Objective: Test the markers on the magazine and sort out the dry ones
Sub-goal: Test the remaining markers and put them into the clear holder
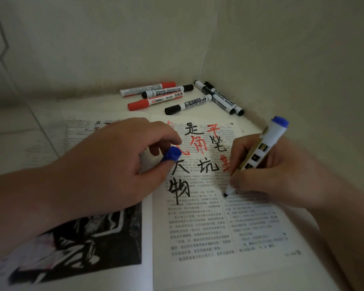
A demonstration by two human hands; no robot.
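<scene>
Right hand is gripping the blue marker, tip touching the magazine page below earlier test words. Left hand is pinching the cap. Six other markers are lying beyond. Risk: dark print may be hiding a faint stroke, misjudging dryness.

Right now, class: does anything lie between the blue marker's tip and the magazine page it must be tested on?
Nothing visible does. The right hand holds the blue marker with its bare tip down on the right-hand page of the magazine, below the handwritten characters. Its cap is off, pinched in the left hand.
</scene>
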